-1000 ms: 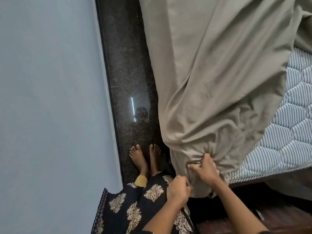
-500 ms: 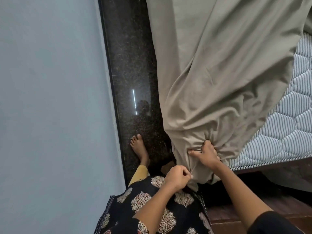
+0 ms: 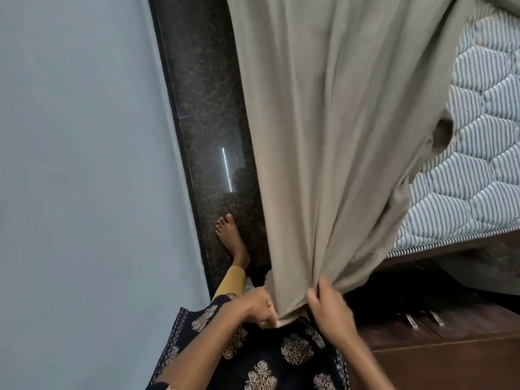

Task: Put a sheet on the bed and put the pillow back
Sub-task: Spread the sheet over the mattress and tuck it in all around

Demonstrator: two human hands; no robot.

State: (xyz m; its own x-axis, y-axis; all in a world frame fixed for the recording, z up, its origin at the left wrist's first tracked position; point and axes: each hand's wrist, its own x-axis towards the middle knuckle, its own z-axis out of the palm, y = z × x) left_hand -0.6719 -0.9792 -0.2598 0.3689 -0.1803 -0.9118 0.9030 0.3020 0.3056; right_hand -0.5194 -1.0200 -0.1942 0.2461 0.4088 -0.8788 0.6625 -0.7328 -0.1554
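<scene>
- Since half a second ago, we log the beige sheet (image 3: 323, 136) drawn off the mattress (image 3: 478, 170) corner toward the person, its bunched folds now long and taut.
- Left hand (image 3: 257, 308): fingers curled, pinching the sheet's gathered corner.
- Right hand (image 3: 330, 312): clamped on the same corner, just beside the left.
- Sheet: covers the bed's near side above the dark floor (image 3: 205, 108).
- Mattress: striped, bare at right.
</scene>
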